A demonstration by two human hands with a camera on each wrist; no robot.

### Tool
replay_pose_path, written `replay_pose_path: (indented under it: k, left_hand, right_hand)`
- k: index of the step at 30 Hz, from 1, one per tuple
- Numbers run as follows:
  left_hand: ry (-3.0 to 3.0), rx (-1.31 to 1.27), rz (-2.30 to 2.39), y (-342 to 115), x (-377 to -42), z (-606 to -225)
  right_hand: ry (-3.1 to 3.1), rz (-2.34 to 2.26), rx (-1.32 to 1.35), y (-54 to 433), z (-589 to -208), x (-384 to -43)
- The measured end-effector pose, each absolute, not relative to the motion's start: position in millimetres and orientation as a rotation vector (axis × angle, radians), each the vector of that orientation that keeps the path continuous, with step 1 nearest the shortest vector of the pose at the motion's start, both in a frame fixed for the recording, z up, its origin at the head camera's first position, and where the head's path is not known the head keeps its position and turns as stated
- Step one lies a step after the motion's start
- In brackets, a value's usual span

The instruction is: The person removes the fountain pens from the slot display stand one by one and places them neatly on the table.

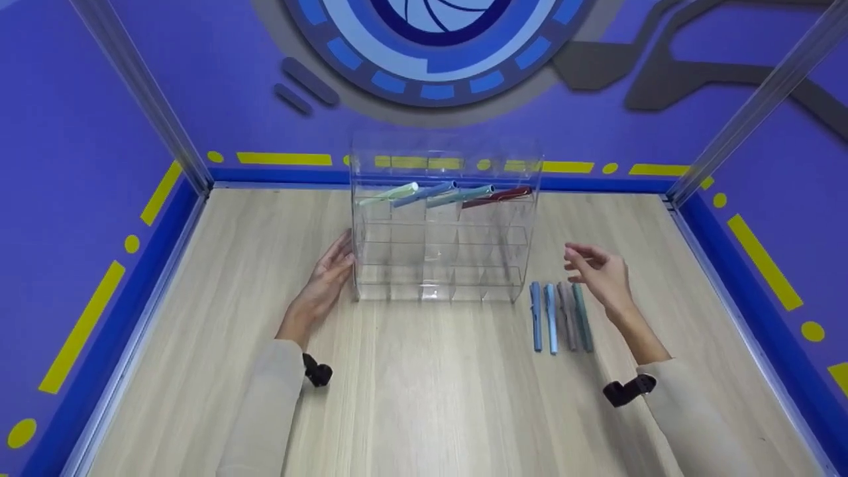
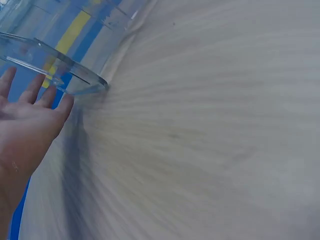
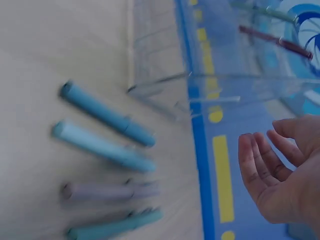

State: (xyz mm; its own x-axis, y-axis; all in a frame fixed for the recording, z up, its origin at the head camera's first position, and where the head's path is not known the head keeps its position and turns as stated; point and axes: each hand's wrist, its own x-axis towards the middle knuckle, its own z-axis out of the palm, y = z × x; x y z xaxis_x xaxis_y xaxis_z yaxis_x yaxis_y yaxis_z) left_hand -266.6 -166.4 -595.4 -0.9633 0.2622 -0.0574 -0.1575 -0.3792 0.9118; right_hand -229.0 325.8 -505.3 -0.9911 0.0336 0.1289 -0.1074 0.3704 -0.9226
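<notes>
A clear acrylic pen rack (image 1: pixel 437 252) with rows of compartments stands on the table. Along its upper row lean a pale green pen (image 1: pixel 391 194), a blue pen (image 1: pixel 427 193), a teal pen (image 1: pixel 464 195) and a dark red pen (image 1: pixel 498 197). My left hand (image 1: pixel 324 278) rests against the rack's left side, fingers extended. To the right of the rack, my right hand (image 1: pixel 601 275) hovers above the loose pens, fingers slightly bent and holding nothing. Below it lie a blue pen (image 1: pixel 536 318), a light blue pen (image 1: pixel 551 319), a greyish purple pen (image 1: pixel 568 317) and a green pen (image 1: pixel 582 318), side by side.
Blue printed panels (image 1: pixel 225 86) with yellow marks rise behind and at both sides of the wooden table (image 1: pixel 424 391). Metal posts (image 1: pixel 142 86) stand at the back corners. The rack sits near the table's back edge.
</notes>
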Motion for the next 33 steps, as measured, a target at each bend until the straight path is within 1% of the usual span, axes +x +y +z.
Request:
replay_pose_path:
  k: [4,8,13,20,33]
  left_hand:
    - [1.583,0.159,2.459,-162,-272,-590]
    - [1.627,0.101,2.440,-158,-277,-588]
    - [1.751,0.094,2.359,-159,-276,-590]
    - [1.827,0.137,2.217,-163,-275,-592]
    - [1.829,0.116,2.199,-160,-272,-594]
  right_hand:
    - [-2.415,1.804,0.096,302,-486,-240]
    - [-2.293,1.922,0.161,282,-470,-255]
    - [-2.198,2.023,0.185,263,-458,-270]
    - [-2.226,2.056,0.137,245,-453,-283]
    - [-2.193,2.222,0.160,221,-459,-294]
